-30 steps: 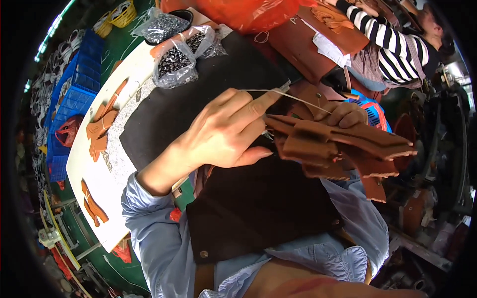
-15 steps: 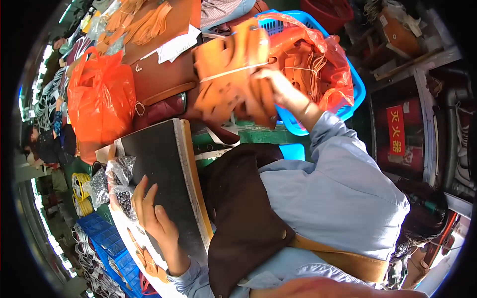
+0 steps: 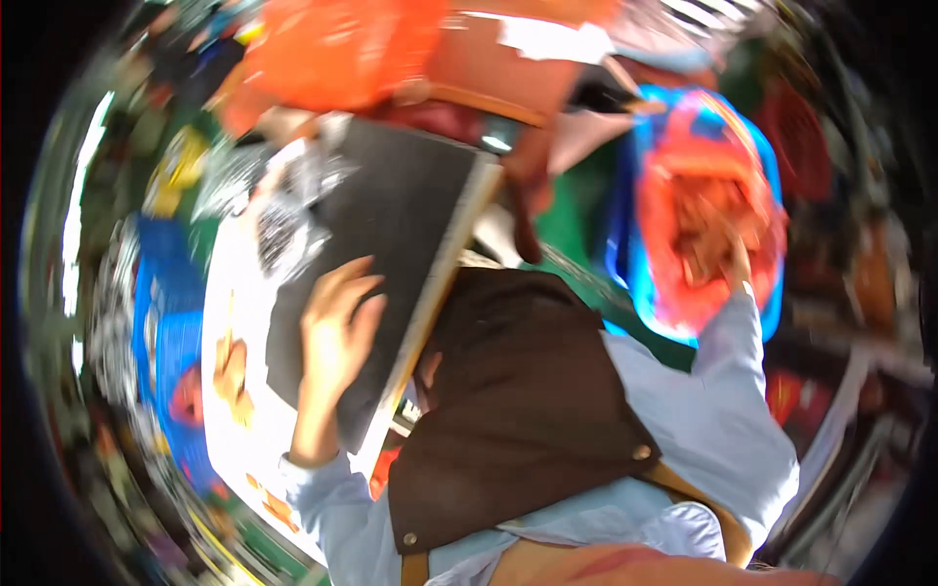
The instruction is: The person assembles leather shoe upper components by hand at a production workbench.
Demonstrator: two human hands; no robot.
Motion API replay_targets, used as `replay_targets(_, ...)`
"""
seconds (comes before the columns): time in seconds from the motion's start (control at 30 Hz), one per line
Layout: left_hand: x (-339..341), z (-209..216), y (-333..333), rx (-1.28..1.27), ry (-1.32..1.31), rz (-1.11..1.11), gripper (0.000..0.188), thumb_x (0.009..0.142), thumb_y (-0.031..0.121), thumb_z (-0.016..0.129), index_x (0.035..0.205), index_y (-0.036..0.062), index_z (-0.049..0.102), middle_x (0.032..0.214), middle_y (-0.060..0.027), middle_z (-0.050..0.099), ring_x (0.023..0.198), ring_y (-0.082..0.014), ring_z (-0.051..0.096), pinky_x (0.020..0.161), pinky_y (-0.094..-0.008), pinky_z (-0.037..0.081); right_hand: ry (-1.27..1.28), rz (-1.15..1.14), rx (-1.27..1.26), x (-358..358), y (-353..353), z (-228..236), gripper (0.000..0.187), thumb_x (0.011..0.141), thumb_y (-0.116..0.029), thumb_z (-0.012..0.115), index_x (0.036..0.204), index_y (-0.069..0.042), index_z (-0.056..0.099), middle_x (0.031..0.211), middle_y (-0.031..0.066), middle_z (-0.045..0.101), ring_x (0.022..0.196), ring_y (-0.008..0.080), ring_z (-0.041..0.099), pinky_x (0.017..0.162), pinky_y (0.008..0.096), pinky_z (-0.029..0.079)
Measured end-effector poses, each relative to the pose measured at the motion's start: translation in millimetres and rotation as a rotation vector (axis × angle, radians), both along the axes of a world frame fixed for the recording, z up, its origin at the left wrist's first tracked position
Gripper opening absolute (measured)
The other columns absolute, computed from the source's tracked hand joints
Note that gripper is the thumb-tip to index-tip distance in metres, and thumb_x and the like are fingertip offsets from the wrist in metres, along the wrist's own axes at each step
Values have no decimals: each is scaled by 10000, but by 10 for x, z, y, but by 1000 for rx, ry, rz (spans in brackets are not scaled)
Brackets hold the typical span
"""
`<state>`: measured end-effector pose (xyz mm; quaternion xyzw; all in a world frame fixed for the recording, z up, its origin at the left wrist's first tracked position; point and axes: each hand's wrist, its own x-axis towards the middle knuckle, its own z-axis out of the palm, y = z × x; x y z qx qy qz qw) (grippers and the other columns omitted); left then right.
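My right hand [image 3: 741, 239] reaches into a red plastic bag [image 3: 669, 293] that lines a blue basket [image 3: 779, 308] on the right. It is among brown leather pieces [image 3: 696, 230] in the bag. Blur hides its fingers and whether they grip anything. My left hand [image 3: 337, 327] hovers over or rests on a black board [image 3: 401, 186] with a pale edge, fingers apart and nothing in them. Close to it, clear plastic bags [image 3: 293, 220] of small dark parts lie at the board's far left corner.
Left of the board runs a white surface [image 3: 234, 303] with small tan leather pieces [image 3: 233, 371]. Blue crates [image 3: 176, 342] stand beyond it. An orange-red plastic bag [image 3: 342, 54] and a brown leather-covered surface [image 3: 498, 68] are at the far side. A brown apron [image 3: 518, 381] covers my lap.
My right hand has moved from holding a strapped bundle of tan leather pieces in the air down into the basket's bag. The view has turned, and my left hand stays open by the board.
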<state>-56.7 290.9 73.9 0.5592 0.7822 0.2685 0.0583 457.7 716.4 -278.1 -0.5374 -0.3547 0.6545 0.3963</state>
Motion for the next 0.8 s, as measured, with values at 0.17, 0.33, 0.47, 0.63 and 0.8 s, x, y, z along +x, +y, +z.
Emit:
replay_targets(0.17, 65, -65, -378, 4, -11, 106, 174, 731, 54, 640, 887, -10, 597, 1019, -159, 591, 930, -318, 570, 790, -371, 466, -300, 125, -285, -510, 277, 320, 99, 783, -148, 647, 772, -155, 549, 606, -14, 538, 445, 89, 476, 332, 200, 335)
replay_targets(0.33, -43, -246, -625, 57, -49, 103, 170, 757, 117, 622, 884, 8, 591, 921, -133, 599, 871, -307, 570, 771, -378, 462, 111, 192, -228, -354, 500, 223, 104, 799, -153, 652, 869, -88, 610, 707, 31, 603, 565, 153, 569, 474, 253, 471)
replay_targets(0.47, -87, -298, -825, 2, -75, 157, 182, 761, 104, 626, 910, 2, 604, 932, -133, 608, 885, -302, 578, 782, -377, 466, -449, 312, 40, -856, 810, 376, 133, 804, -171, 645, 875, -64, 608, 724, 59, 606, 602, 186, 577, 508, 282, 476)
replay_targets(0.63, -212, -448, -1294, 50, -77, 360, 157, 773, 141, 606, 850, 5, 606, 864, -133, 607, 832, -307, 577, 752, -374, 467, -1039, 298, 545, -1486, 630, 1152, 177, 810, -194, 636, 882, -35, 607, 745, 94, 610, 650, 229, 587, 550, 318, 482)
replay_targets(0.8, -562, -592, -2190, 108, 191, 773, 121, 731, 95, 631, 830, 25, 622, 828, -122, 623, 798, -293, 596, 721, -359, 479, -1540, 38, 1123, -1781, 526, 1768, 224, 816, -217, 627, 889, -6, 606, 766, 129, 613, 697, 271, 596, 592, 354, 488)
